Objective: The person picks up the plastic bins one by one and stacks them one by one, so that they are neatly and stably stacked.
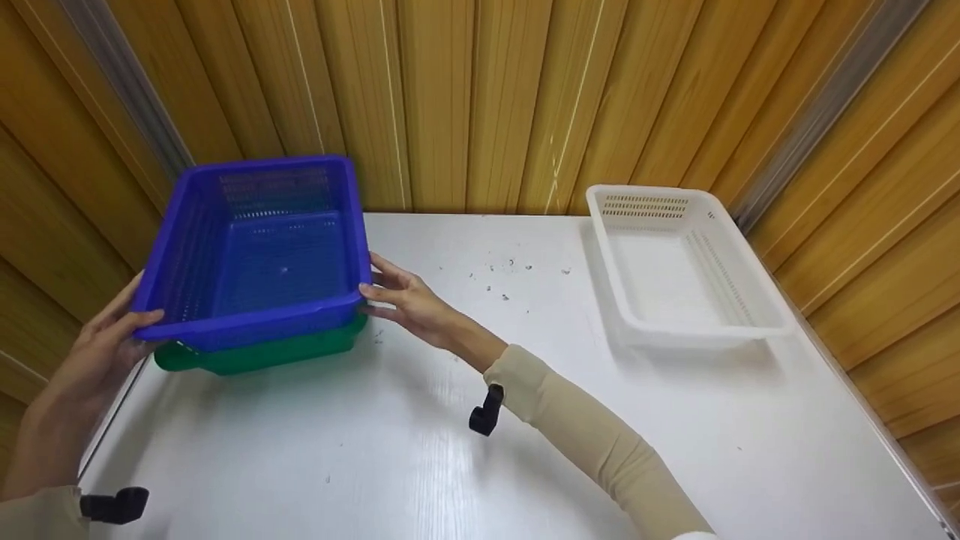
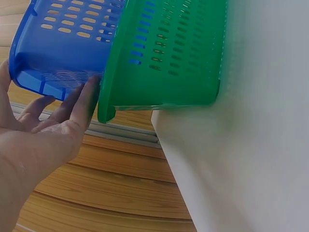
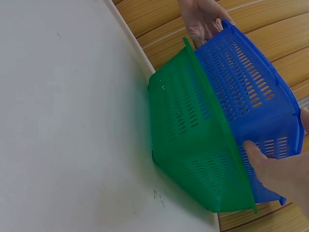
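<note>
Both hands hold a blue plastic basket (image 1: 285, 262) by opposite sides of its rim. Its lower part sits inside a green basket (image 1: 285, 349), which stands on the white table at the left. The left hand (image 1: 101, 352) grips the blue rim at the near left corner, thumb on top and fingers beneath, as the left wrist view shows. At the right side, the right hand (image 1: 416, 304) has its thumb on the rim and its fingers against the outer wall. In the right wrist view, much of the blue slotted wall (image 3: 256, 96) stands above the green rim.
A white slotted basket (image 1: 697, 330) stands at the right of the white table (image 1: 465, 465). Small dark marks (image 1: 506, 277) dot the tabletop near the back. Wood-look panelled walls (image 1: 495, 105) rise behind and at both sides.
</note>
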`<state>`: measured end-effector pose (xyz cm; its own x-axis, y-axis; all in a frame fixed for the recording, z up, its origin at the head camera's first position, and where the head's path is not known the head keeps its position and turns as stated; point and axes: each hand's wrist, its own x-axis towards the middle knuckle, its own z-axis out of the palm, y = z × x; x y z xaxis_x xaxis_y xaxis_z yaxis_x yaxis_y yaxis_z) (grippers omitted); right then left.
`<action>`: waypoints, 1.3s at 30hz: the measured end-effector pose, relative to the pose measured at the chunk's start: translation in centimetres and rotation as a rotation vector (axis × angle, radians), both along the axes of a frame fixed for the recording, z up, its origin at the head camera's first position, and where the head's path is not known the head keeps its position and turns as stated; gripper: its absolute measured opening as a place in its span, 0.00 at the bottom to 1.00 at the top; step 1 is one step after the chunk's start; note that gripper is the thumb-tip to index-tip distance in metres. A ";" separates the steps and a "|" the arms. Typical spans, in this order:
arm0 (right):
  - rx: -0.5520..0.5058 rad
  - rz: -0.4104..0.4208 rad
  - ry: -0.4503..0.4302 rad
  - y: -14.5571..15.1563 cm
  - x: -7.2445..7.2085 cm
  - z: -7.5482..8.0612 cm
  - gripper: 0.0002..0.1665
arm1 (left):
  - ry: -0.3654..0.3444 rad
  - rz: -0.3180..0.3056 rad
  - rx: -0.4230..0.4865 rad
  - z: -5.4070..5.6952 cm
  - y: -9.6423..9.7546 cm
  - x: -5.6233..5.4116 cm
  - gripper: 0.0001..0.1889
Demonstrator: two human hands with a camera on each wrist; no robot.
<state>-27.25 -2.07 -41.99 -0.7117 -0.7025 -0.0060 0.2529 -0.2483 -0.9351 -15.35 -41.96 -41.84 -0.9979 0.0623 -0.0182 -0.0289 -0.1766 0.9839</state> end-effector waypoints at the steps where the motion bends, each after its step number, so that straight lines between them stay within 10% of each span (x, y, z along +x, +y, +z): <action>1: 0.005 0.001 0.005 -0.1 0.0 -0.1 0.38 | 0.005 -0.004 0.010 0.0 -0.1 0.0 0.34; 12: 0.096 0.029 0.133 -0.4 0.0 -1.5 0.39 | -0.052 0.044 -0.168 -0.8 -0.5 1.2 0.34; 39: 0.091 0.057 0.005 -0.6 0.3 -4.0 0.42 | -0.093 -0.099 -0.281 -4.4 -0.8 0.7 0.36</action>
